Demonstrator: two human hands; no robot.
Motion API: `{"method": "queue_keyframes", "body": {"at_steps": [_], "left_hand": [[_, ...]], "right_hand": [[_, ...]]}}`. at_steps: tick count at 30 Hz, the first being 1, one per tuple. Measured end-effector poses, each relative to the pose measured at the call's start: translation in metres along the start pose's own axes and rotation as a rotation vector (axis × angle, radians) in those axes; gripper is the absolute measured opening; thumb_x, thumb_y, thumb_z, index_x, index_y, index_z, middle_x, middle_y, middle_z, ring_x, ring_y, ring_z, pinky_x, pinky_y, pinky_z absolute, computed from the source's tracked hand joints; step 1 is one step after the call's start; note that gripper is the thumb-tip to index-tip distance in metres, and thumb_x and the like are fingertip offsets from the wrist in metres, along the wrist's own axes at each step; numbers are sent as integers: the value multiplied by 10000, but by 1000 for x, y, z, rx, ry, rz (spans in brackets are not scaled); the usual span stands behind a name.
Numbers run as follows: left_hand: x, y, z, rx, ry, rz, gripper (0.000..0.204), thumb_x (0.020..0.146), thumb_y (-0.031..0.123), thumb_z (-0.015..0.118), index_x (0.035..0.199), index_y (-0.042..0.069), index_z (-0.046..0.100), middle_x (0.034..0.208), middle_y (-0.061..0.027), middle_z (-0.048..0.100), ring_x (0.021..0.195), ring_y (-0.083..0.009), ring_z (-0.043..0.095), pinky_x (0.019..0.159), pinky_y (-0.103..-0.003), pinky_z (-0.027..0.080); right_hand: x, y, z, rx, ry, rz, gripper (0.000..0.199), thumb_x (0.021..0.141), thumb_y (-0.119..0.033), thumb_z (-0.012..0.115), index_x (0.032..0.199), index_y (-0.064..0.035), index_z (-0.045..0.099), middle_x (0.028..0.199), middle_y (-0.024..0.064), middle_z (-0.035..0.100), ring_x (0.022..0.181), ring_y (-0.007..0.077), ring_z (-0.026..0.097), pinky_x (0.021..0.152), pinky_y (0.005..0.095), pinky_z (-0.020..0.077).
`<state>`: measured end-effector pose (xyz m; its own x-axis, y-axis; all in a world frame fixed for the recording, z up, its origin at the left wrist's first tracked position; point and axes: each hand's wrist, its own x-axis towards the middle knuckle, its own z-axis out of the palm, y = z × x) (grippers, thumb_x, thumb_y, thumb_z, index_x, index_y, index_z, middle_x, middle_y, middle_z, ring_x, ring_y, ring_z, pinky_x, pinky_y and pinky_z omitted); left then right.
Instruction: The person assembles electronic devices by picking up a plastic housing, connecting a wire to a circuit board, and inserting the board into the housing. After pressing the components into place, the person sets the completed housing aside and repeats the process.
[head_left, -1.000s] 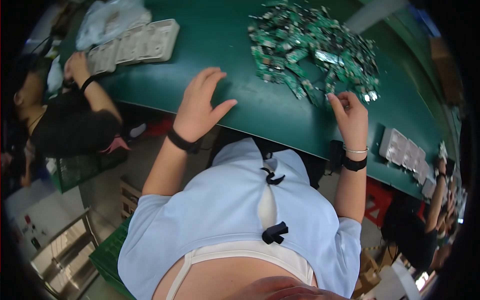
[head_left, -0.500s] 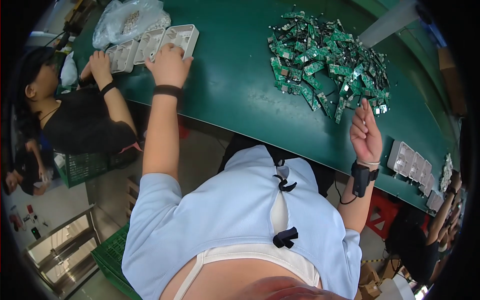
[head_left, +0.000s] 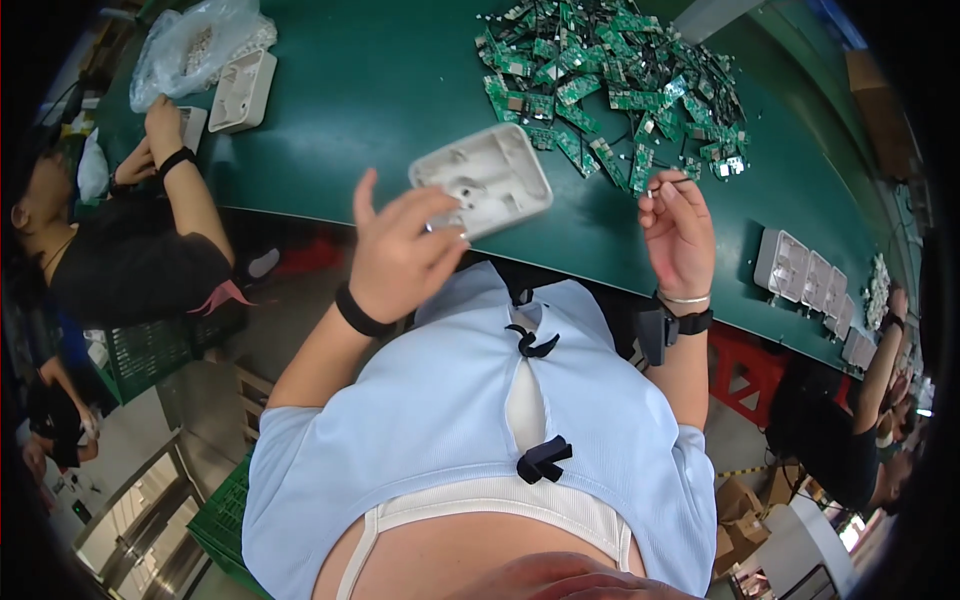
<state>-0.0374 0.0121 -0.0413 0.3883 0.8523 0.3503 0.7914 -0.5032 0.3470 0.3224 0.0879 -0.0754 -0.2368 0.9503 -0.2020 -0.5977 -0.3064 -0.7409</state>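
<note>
My left hand (head_left: 400,255) holds a white plastic housing (head_left: 485,180) by its near edge, hollow side up, over the front edge of the green table (head_left: 380,90). My right hand (head_left: 678,230) is curled at the near edge of a pile of small green circuit boards (head_left: 620,75), its fingertips pinched on what looks like one small board from the pile's edge. Both wrists wear dark bands.
A person in black at the far left (head_left: 130,260) has hands by more white housings (head_left: 240,90) and a clear plastic bag (head_left: 195,40). A row of white housings (head_left: 810,275) lies at the right, with another person's arm (head_left: 885,350) beyond. Green crates (head_left: 215,520) stand on the floor.
My left hand has come back from the stack of housings at the far left, carrying one white housing to the table's front. My right hand has moved up to the pile's edge.
</note>
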Motion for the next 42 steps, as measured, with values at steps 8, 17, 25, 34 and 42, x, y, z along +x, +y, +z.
{"method": "queue_keyframes", "body": {"at_steps": [8, 17, 25, 34, 42], "left_hand": [[-6, 11, 34, -127, -83, 115, 415, 777, 180, 877, 1165, 134, 738, 1402, -107, 633, 1348, -308, 590, 1212, -669, 274], [12, 5, 50, -354, -123, -261, 1199, 676, 269, 980, 1637, 58, 295, 1568, -225, 462, 1474, -462, 404, 1237, -555, 319], [31, 22, 46, -328, 3, -154, 1117, 679, 315, 951, 1586, 10, 374, 1523, -212, 473, 1400, -438, 463, 1223, -588, 307], [38, 32, 41, -376, 18, -137, 1092, 668, 304, 955, 1582, 69, 405, 1478, -169, 480, 1351, -410, 475, 1150, -518, 355], [41, 32, 43, -428, 24, -148, 1072, 664, 266, 943, 1581, 97, 414, 1473, -165, 474, 1354, -402, 475, 1150, -510, 354]], "right_hand": [[-3, 16, 30, -96, 66, -5, 165, 1062, -49, 620, 1215, -12, 669, 1146, 129, 729, 1031, 225, 733, 823, 298, 587], [-14, 29, 37, -615, -22, -267, 130, 962, 33, 712, 1086, 24, 751, 1100, 138, 772, 1011, 257, 754, 908, 323, 574], [-8, 30, 62, -1203, -280, -714, 158, 825, 5, 816, 970, -39, 772, 990, 83, 791, 884, 265, 738, 782, 371, 564], [-17, 22, 74, -1457, -373, -694, 224, 789, 24, 777, 1000, -46, 754, 1003, 71, 772, 919, 277, 735, 824, 391, 559], [-18, 25, 77, -1571, -458, -902, 271, 773, 48, 718, 1020, -59, 752, 1009, 74, 765, 908, 283, 730, 796, 391, 560]]}}
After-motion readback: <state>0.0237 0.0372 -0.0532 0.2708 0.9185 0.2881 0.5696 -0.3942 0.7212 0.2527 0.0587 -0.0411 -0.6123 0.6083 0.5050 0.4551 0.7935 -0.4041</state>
